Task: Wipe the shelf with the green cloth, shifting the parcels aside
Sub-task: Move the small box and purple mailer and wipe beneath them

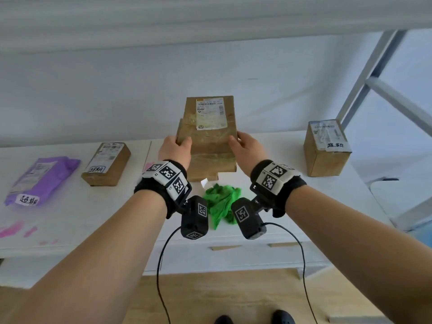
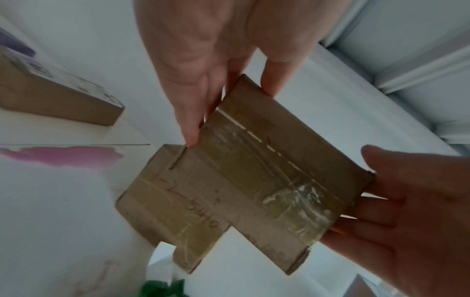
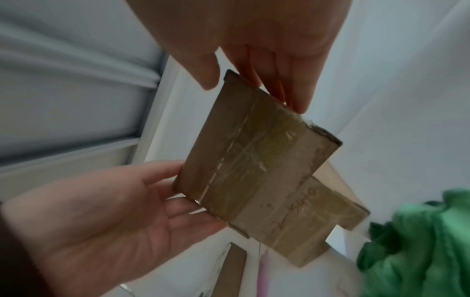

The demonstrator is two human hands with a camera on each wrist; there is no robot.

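Observation:
A flat brown cardboard parcel (image 1: 209, 141) with a white label is lifted off the white shelf (image 1: 77, 220). My left hand (image 1: 174, 149) grips its left edge and my right hand (image 1: 245, 149) grips its right edge, thumbs on top and fingers underneath. In the left wrist view the parcel's (image 2: 241, 180) taped underside shows, with my left hand (image 2: 216, 60) above it and my right hand (image 2: 406, 211) at lower right. The right wrist view shows the same parcel (image 3: 254, 160). The crumpled green cloth (image 1: 222, 203) lies on the shelf below the parcel, between my wrists, and shows again as the cloth (image 3: 419, 241).
A purple mailer bag (image 1: 42, 178) and a small brown box (image 1: 106, 163) lie on the shelf at left. A taller brown box (image 1: 327, 148) stands at right. Pink stains (image 1: 14, 229) mark the shelf's left front. A grey frame upright (image 1: 364, 78) rises at right; another shelf board (image 1: 187, 15) hangs overhead.

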